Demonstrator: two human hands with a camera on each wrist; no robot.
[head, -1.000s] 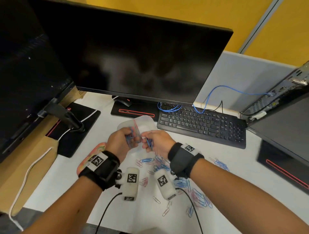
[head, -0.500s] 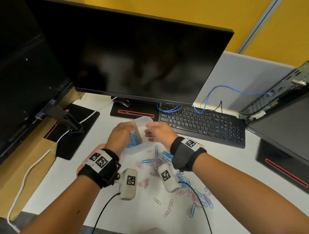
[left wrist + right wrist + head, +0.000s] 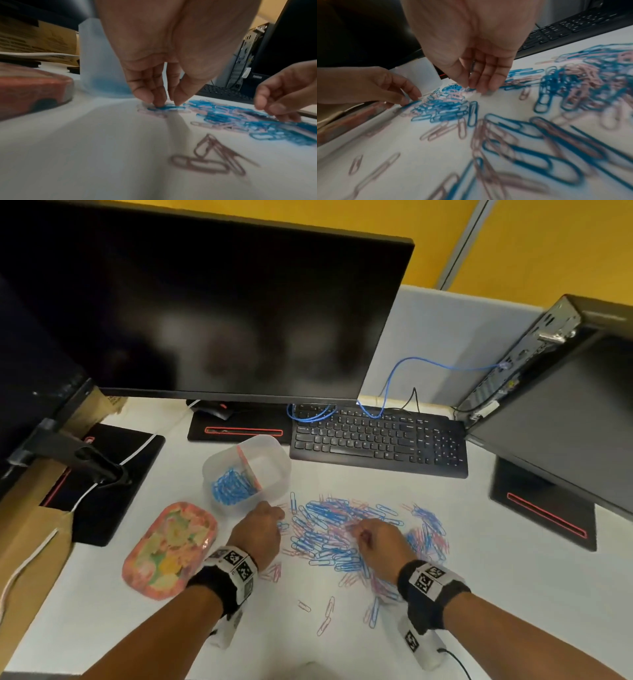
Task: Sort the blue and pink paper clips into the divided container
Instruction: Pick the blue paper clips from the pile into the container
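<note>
The translucent divided container (image 3: 274,460) stands on the white table behind the pile, with blue clips (image 3: 231,487) in its left compartment. No clips show in its right compartment. A spread of mixed blue and pink paper clips (image 3: 329,529) lies in front of it. My left hand (image 3: 280,517) is at the pile's left edge, where its thumb and fingers (image 3: 154,97) pinch a blue clip (image 3: 169,107) lying on the table. My right hand (image 3: 352,530) reaches down onto the pile's middle. Its nearly straight fingertips (image 3: 488,86) touch the clips, and I see nothing held.
A pink floral lid (image 3: 171,549) lies left of my left hand. A black keyboard (image 3: 376,440) and a large monitor (image 3: 222,302) stand behind the container. A computer case (image 3: 548,378) rises at the right, and a few stray pink clips (image 3: 325,611) lie nearer me.
Earlier both hands were up at the container, the left holding it tilted while the right put blue clips in. Now the container stands on the table and both hands have come down onto the pile.
</note>
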